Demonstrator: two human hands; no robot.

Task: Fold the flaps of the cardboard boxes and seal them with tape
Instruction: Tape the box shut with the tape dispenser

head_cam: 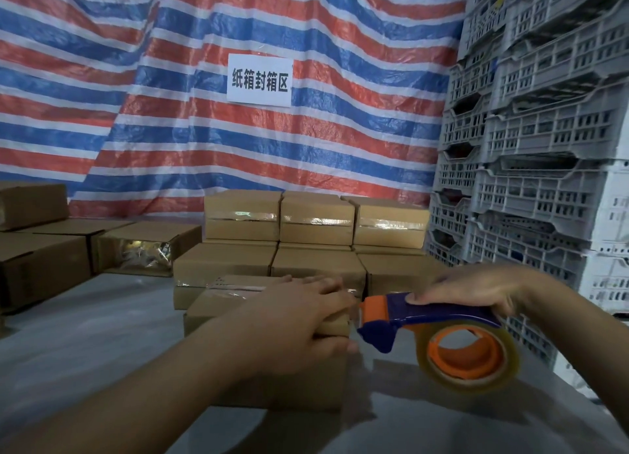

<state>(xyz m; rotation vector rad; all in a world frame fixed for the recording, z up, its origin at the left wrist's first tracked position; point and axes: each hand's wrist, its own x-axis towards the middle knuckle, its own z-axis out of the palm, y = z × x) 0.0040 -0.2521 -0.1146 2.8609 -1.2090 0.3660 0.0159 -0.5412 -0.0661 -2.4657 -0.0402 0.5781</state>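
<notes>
A brown cardboard box (218, 312) lies in front of me on the grey surface. My left hand (299, 321) rests on its top at the right end, fingers spread over the flaps and thumb down the near side. My right hand (476, 290) grips the blue and orange tape dispenser (439, 321) by its handle, just right of the box's right end. The dispenser's orange front sits close to my left fingertips. A clear tape roll (473, 355) hangs under the handle. Clear tape runs across the box (235, 287) just behind.
Sealed taped boxes (316, 222) are stacked in two tiers behind. At the left lie more boxes, one open-ended box (143, 249) showing shiny wrapping inside. Grey plastic crates (531, 147) tower on the right. A striped tarp with a white sign (260, 81) hangs behind.
</notes>
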